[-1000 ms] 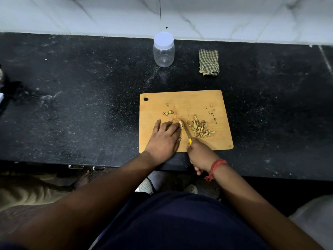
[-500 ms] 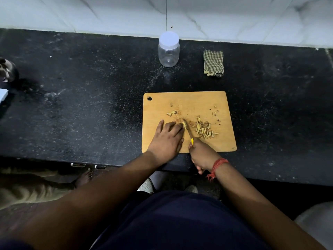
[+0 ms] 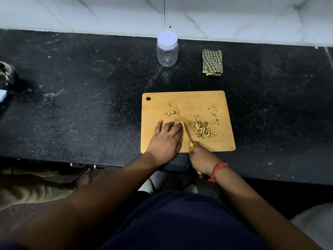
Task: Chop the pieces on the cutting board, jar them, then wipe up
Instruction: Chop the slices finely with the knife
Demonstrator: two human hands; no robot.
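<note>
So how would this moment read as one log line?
step: chopping | left hand: steadies piece | right hand: grips knife | jar: lidded

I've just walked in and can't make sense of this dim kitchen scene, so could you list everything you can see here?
Cutting board: one, tan wood, counter front.
Chopped pieces: one pile, pale yellow, on the board.
Knife: one, yellow handle, blade among the pieces.
Jar: one, clear with white lid, counter back.
Cloth: one, green checked, folded right of the jar.
Counter: one, black.
Left hand: steadies a piece.
Right hand: grips the knife.
</note>
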